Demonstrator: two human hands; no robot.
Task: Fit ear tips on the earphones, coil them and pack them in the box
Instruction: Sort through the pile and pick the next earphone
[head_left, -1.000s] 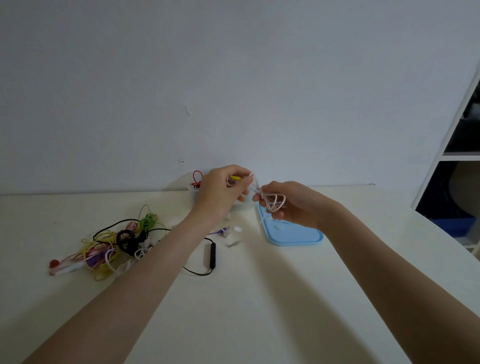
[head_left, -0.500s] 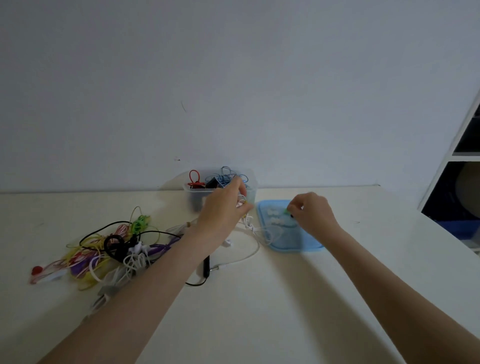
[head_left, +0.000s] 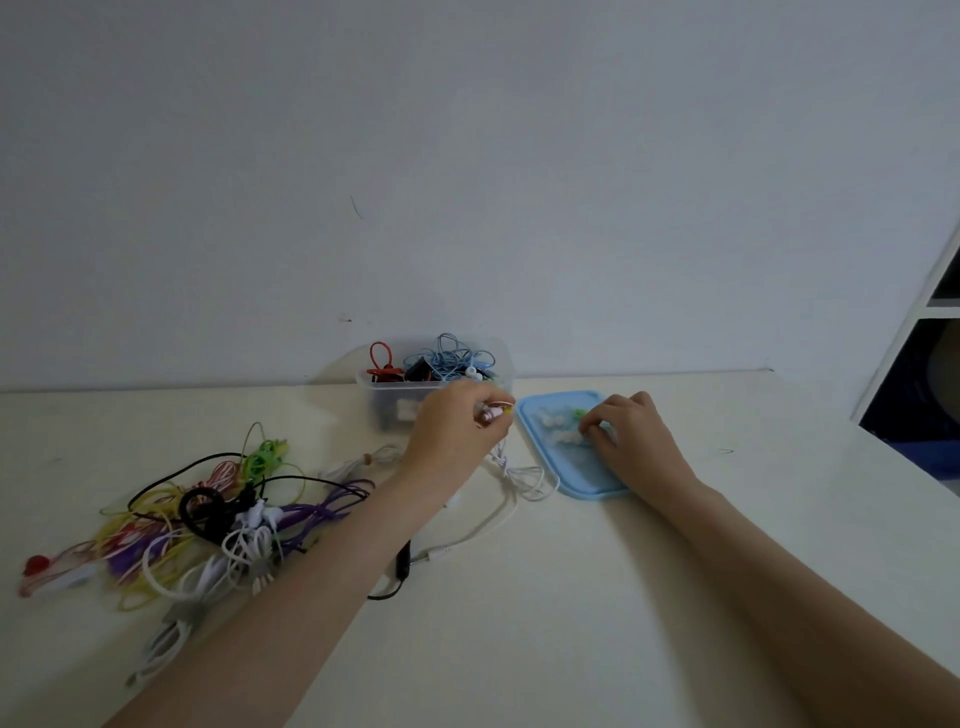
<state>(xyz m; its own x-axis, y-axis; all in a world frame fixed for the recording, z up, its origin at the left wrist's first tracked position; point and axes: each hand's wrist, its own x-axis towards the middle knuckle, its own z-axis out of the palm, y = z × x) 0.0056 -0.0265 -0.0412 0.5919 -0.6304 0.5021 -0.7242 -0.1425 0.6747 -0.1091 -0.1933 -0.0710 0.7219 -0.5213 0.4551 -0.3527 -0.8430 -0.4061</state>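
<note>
Left hand pinches my white earphone, cable trailing onto the worktop; right hand, fingers curled, picks at ear tips on the blue lid. Beyond, the clear box holds coiled earphones.

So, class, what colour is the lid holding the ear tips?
Light blue lid, seen in the head view.
</note>
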